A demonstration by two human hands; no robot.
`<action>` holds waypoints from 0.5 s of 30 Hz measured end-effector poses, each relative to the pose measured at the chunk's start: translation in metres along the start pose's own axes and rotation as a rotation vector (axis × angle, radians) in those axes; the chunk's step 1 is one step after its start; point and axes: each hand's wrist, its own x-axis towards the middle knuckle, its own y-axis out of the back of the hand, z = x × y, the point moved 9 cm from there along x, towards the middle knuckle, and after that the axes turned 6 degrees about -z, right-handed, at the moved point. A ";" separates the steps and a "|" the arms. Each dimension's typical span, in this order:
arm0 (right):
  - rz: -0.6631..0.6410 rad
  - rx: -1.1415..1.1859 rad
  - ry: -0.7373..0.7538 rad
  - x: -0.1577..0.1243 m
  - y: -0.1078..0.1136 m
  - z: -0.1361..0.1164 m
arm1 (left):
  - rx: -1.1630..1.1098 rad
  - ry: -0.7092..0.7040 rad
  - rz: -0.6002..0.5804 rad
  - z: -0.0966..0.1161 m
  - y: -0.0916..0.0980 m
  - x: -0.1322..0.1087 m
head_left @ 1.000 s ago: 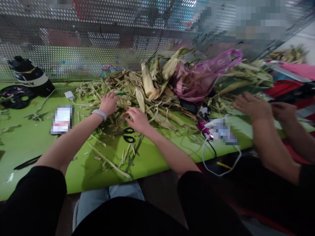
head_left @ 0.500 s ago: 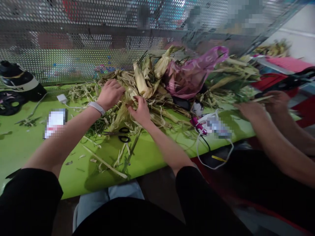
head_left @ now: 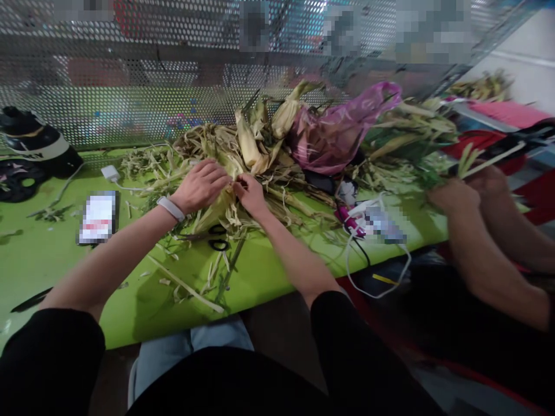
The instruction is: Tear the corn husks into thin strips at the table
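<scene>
Above the green table (head_left: 182, 315), my left hand (head_left: 203, 186) and my right hand (head_left: 251, 195) meet at a pale yellow-green corn husk (head_left: 211, 218). The left one bends over its upper part, fingers curled down on it. My right thumb and fingers are closed in a pinch at the husk's right edge; the fingertips are partly hidden. Just below lie scissors with black handles (head_left: 218, 245), their blades partly covered by scraps. Behind both hands rises a heap of dry husks (head_left: 203, 138), with a pale husk-wrapped ear of corn (head_left: 250, 144) on it.
A pink plastic bag (head_left: 323, 138) leans on the heap. A phone (head_left: 99, 218) lies left, near a black bottle (head_left: 39, 141). A white cable (head_left: 349, 271) hangs over the front edge on the right. Beside me, another person's hands (head_left: 455, 196) hold pale stalks. Perforated metal (head_left: 143, 81) stands behind.
My left hand has moved down and right, nearer to my right hand, which now pinches more tightly. The other person's hands have lifted pale stalks upward.
</scene>
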 end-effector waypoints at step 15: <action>0.050 0.101 -0.147 -0.006 -0.001 0.002 | -0.386 0.718 -0.220 -0.054 -0.061 -0.041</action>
